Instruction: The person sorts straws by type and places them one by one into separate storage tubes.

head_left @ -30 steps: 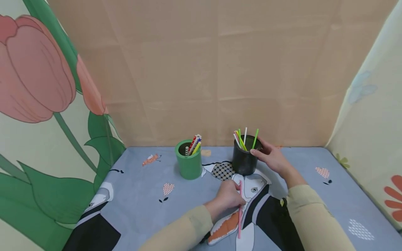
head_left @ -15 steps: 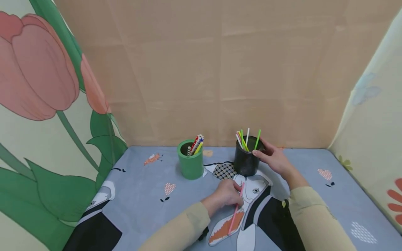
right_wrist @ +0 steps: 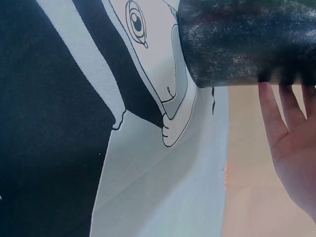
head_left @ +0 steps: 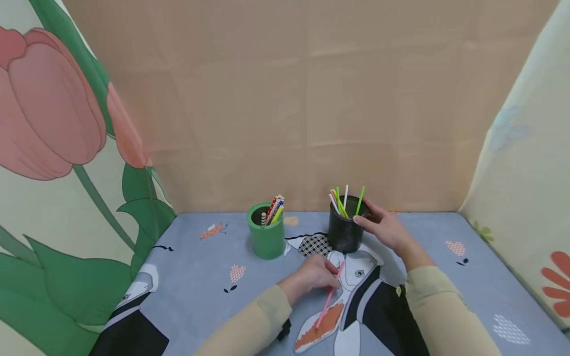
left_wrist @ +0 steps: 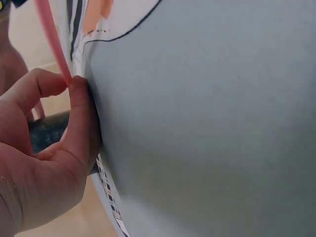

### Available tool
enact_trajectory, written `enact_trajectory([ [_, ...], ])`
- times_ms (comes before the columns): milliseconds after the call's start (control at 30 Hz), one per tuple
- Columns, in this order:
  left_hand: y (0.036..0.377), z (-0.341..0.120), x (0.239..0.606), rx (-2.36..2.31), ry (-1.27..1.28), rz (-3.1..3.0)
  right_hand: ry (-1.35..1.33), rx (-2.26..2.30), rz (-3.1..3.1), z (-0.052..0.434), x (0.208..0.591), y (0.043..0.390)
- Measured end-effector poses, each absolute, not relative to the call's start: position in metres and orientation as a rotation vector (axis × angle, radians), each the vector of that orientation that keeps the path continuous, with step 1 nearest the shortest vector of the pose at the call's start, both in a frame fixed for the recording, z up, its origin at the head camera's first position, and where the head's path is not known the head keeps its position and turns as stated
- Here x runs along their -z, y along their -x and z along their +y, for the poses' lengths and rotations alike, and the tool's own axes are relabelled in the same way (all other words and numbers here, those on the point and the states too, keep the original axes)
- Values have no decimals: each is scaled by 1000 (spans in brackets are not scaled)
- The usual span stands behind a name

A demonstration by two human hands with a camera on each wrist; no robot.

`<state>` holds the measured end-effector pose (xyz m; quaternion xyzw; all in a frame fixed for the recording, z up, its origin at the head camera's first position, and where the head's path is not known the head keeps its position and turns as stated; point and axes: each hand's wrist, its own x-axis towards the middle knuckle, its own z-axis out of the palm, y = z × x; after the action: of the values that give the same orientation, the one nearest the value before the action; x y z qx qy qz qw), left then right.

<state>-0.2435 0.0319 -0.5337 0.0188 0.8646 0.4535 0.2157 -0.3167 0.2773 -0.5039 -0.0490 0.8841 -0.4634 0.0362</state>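
Observation:
My left hand (head_left: 313,274) pinches a thin pink straw (head_left: 324,309) between thumb and fingertips, low over the printed tablecloth. The straw slants, its near end lying toward the left over the orange print. In the left wrist view the pinched straw (left_wrist: 52,39) runs up from the fingertips. My right hand (head_left: 386,231) grips a black cup (head_left: 345,236) at its right side, thumb at the rim and fingers behind. The cup stands upright with several green, yellow, white and pink straws (head_left: 342,205) in it. Fingertips meet the cup's dark wall (right_wrist: 237,44) in the right wrist view.
A green cup (head_left: 267,242) stands left of the black one, holding several patterned sticks and a yellow one (head_left: 277,214). A small black object (head_left: 284,330) shows beside the left sleeve. Behind the table hangs a tan cloth (head_left: 267,109); printed sheets flank both sides.
The pink straw has swung from nearly straight to slanted, its near end going left. My left hand has shifted slightly left. The right hand stays at the black cup.

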Motion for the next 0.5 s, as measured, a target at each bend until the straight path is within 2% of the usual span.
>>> enact_trajectory([
  [500,245,27,534,-1336,-25,2313,166,1445,2710,276,505,316],
])
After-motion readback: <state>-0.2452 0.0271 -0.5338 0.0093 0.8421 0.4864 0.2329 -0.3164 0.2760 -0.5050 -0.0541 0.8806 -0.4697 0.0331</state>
